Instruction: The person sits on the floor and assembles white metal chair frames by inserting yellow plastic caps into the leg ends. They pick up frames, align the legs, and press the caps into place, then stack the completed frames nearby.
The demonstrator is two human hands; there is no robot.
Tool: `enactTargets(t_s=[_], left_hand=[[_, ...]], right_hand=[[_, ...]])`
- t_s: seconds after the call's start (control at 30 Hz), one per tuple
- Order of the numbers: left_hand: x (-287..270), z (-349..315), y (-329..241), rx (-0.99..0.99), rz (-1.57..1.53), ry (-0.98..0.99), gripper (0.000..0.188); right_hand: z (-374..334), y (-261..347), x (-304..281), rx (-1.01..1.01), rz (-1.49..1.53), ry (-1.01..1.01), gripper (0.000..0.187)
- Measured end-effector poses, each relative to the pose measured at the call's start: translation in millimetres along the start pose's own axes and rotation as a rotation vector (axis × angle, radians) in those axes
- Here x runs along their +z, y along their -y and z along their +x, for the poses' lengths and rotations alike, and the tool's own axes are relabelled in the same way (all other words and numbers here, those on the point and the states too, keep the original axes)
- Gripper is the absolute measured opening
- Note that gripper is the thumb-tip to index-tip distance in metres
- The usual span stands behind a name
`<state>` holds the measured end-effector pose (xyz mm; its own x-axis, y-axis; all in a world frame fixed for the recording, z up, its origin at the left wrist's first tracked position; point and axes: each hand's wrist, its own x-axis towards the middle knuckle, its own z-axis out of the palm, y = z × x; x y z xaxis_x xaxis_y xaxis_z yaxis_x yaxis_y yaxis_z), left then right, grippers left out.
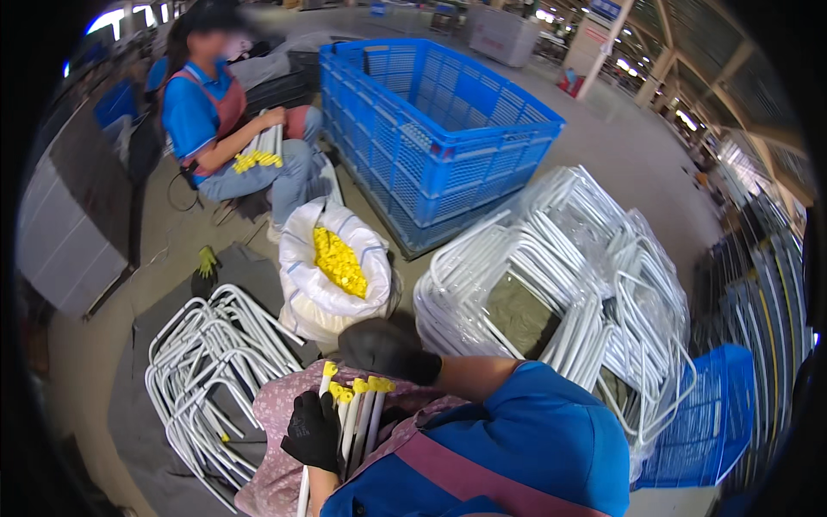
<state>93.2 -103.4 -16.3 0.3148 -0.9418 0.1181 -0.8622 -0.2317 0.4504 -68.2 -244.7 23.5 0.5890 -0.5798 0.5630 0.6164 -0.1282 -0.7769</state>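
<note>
White tubes (364, 426) (yellow caps (379, 384)), left hand (312, 432) grasping tubes, right hand (386, 350) blurred, grip unclear

Bunched white tubes (360, 422), yellow caps (380, 384)

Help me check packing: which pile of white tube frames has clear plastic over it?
The right-hand pile, beside the blue crate; the left-hand pile lies unwrapped.

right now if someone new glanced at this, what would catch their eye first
Probably the big blue crate with mesh walls at the top centre. Next, the bright yellow pieces in the open white sack just below it. At bottom centre, the wearer's black-gloved left hand is against yellow-tipped white tubes, with the black-gloved right hand near their tips.
</note>
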Motion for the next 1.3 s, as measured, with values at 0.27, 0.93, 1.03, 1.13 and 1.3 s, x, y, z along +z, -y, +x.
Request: enactTargets(t_s=[0.27, 0.93, 1.03, 1.13, 1.3], left_hand=[[0.2, -2.1, 5.6, -0.020, -0.090, -0.043, 0.019], [3.9, 0.3, 3.0, -0.029, -0.148, -0.063, 0.017], [3.9, -2.1, 2.9, -0.028, -0.164, -0.060, 0.016], [5.3, -5.5, 0.7, -0.027, -0.151, -0.055, 0.017], [0.7, -4.9, -3.0, -0.046, -0.135, -0.071, 0.017]], right_hand=[[-4.5, -39.6, 21.5, 0.087, -0.057, 0.072, 0.035], [24.6, -45.3, 22.0, 0.180, 0.107, -0.001, 0.049], [16.1, -39.9, 16.1, 0.267, 0.108, -0.005, 0.049], [5.4, -28.9, 9.4, 0.268, 0.142, -0.004, 0.050], [6.2, -19.1, 11.3, 0.238, -0.053, 0.000, 0.049]])
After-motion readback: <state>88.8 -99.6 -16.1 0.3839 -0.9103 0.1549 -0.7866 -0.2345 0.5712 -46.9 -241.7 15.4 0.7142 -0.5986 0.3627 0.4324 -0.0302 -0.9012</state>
